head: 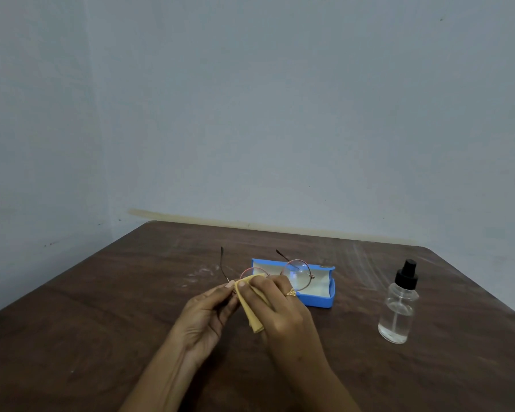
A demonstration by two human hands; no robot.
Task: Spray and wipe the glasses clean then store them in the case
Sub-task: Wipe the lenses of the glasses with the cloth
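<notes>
Two bare forearms come up from the bottom edge and meet over the middle of the brown table (101, 322). The left hand (208, 310) has its fingers curled, and thumb and fingertips pinch the thin metal frame of the glasses (298, 273) at the outer edge of one lens, near the hinge. The right hand (280, 307), with a gold ring (291, 292) on one finger, grips a folded yellow cloth (252, 310). Its thumb presses the cloth against that same lens, and the loose end of the cloth hangs down between the two hands.

The glasses are held just above the table, round lenses towards the person. Both temples are unfolded and point away towards the wall (250, 114). The lens under the cloth is partly hidden; the other lens is bare and catches a pale reflection.

Just behind the glasses lies the blue case (318, 300), open, with a light lining showing inside. The bare lens overlaps it in the view; whether they touch cannot be told.

To the right, well apart from the hands and the case, the spray bottle (399, 304) stands upright on the table. It is clear with a black pump top and holds clear liquid in its lower part.
</notes>
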